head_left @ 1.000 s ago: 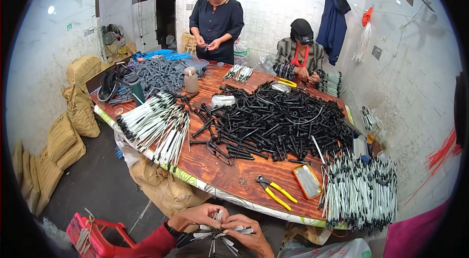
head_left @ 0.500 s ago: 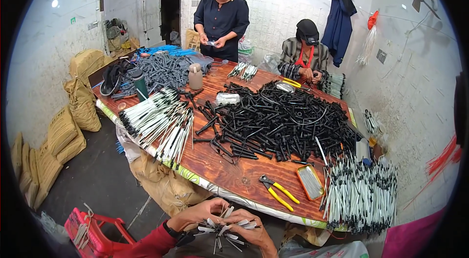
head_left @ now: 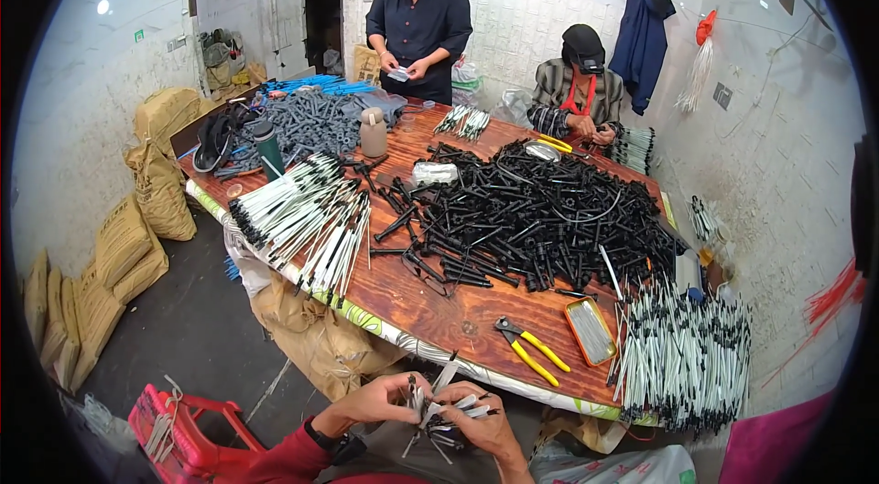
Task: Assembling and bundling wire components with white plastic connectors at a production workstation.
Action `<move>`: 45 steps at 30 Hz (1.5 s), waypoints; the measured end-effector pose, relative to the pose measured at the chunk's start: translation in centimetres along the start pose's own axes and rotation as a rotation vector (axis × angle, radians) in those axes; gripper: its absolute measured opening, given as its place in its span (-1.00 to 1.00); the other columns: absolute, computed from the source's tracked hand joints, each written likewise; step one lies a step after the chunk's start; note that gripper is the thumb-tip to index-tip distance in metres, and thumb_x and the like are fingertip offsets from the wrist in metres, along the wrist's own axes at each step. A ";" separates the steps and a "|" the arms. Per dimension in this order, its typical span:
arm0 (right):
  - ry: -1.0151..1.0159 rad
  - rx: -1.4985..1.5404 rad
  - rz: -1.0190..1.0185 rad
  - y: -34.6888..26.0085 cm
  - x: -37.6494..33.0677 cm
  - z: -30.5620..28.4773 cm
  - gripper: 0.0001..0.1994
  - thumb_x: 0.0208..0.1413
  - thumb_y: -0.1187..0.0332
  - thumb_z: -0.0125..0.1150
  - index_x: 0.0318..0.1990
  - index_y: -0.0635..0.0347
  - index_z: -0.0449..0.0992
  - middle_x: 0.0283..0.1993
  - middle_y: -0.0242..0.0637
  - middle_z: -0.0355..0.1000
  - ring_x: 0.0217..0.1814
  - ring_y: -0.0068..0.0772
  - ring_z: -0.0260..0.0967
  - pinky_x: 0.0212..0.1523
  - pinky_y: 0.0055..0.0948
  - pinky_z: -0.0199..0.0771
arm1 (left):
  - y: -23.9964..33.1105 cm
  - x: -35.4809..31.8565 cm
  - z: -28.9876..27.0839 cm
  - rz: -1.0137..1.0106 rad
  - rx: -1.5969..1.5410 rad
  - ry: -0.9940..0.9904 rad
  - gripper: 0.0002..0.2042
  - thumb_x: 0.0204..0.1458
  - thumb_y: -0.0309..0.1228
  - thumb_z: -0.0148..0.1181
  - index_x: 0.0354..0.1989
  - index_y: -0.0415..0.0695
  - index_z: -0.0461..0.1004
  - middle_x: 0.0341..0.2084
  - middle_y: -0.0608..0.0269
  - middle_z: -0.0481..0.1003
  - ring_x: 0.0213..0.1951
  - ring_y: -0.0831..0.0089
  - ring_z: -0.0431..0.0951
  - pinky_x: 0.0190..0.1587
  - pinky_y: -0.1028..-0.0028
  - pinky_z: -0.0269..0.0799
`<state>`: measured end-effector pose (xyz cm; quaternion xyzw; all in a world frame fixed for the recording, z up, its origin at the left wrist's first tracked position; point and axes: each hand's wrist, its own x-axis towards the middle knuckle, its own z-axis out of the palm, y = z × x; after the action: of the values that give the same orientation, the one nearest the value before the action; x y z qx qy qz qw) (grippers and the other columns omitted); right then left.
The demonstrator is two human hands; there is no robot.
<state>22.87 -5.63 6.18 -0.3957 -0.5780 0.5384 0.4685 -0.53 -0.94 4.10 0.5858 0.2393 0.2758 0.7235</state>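
In front of the table's near edge, my left hand (head_left: 385, 400) and my right hand (head_left: 487, 431) are curled around one bundle of thin white sticks with dark tips (head_left: 443, 435). The sticks fan out below and between my fingers, and one longer strip points up toward the table. My hands hide the bundle's middle. Closest on the wooden table (head_left: 439, 324) lies a pair of yellow-handled pliers (head_left: 533, 349), jaws toward the far left. Beside it is an orange-rimmed tin (head_left: 591, 332) of thin metal pieces.
Black plastic parts (head_left: 540, 218) are heaped mid-table. White sticks lie in piles at left (head_left: 307, 218) and right (head_left: 687, 356). Behind stand a grey parts heap (head_left: 316, 122), a bottle (head_left: 373, 133) and two co-workers using their hands. A red plastic stool (head_left: 183, 438) is at lower left.
The bundle has turned between my hands, and one strip now points upward. My right hand has moved slightly right. The whole view has shifted a little.
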 end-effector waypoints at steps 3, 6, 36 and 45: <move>0.059 0.029 0.031 0.9 -0.3 0.7 -0.89 0.13 0.55 0.34 -0.20 0.36 0.62 -0.13 -0.30 0.56 -0.14 -0.52 0.48 -0.12 -0.55 0.45 | -0.4 0.3 0.6 0.059 0.070 0.089 -0.68 0.07 -0.44 0.43 -0.03 -0.15 0.51 -0.09 0.34 0.51 -0.03 0.53 0.48 0.09 0.46 0.37; 0.049 -0.034 -0.001 0.4 -0.2 0.2 -0.89 0.12 0.55 0.34 -0.21 0.35 0.62 -0.15 -0.28 0.56 -0.15 -0.51 0.48 -0.13 -0.54 0.45 | 0.0 0.5 0.5 0.009 0.195 0.099 -0.73 0.05 -0.44 0.44 -0.12 -0.15 0.52 -0.15 0.38 0.50 -0.07 0.56 0.47 0.05 0.47 0.36; 0.152 -0.024 -0.030 1.1 -0.3 1.4 -0.85 0.01 0.59 0.41 -0.25 0.31 0.59 -0.27 -0.39 0.49 -0.24 -0.62 0.41 -0.21 -0.57 0.41 | -0.4 0.3 2.6 0.132 -0.034 0.301 -0.87 0.23 -0.40 0.25 -0.18 -0.20 0.54 -0.29 0.35 0.48 -0.25 0.59 0.47 -0.18 0.53 0.41; 0.169 -0.130 -0.134 1.8 -0.9 1.8 -0.83 -0.03 0.63 0.38 -0.31 0.28 0.50 -0.21 -0.25 0.54 -0.24 -0.48 0.47 -0.22 -0.49 0.46 | 0.3 -0.4 3.3 -0.003 0.150 0.311 -0.79 0.00 -0.52 0.44 -0.22 -0.23 0.56 -0.22 0.24 0.52 -0.16 0.49 0.52 -0.09 0.48 0.44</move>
<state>21.24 -6.79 4.30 -0.4298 -0.5952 0.4320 0.5237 1.34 -3.48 5.06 0.5879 0.3692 0.3433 0.6326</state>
